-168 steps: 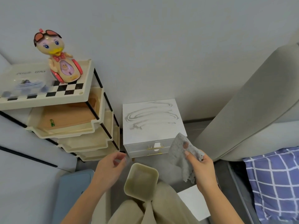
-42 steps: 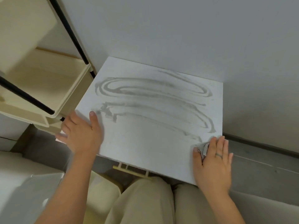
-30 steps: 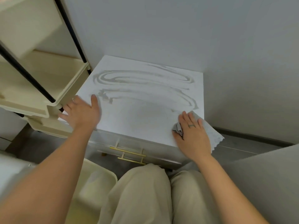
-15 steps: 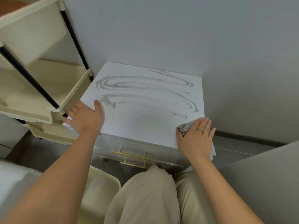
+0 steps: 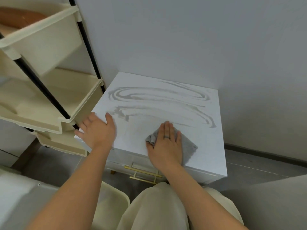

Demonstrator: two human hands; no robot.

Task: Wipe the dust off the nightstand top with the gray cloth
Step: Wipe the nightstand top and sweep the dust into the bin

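The white nightstand [image 5: 209, 151] stands against the wall, its top marked with grey swirls of dust [image 5: 159, 97] across the back half. The gray cloth [image 5: 188, 147] lies flat on the front middle of the top. My right hand [image 5: 166, 146] presses down on it, fingers together and flat, with a ring on one finger. Most of the cloth is hidden under the palm. My left hand [image 5: 98, 131] rests on the nightstand's front left corner, fingers spread over the edge.
A cream tiered shelf with black posts [image 5: 49, 100] stands close on the left, almost touching the nightstand. Gold drawer handles [image 5: 142, 173] face my knees [image 5: 157, 208]. A cream bin [image 5: 114, 203] sits on the floor below. A grey upholstered edge [image 5: 274, 201] is at the right.
My right hand has slid the cloth left from the nightstand's front right corner toward the front middle. The left hand stays on the left corner.
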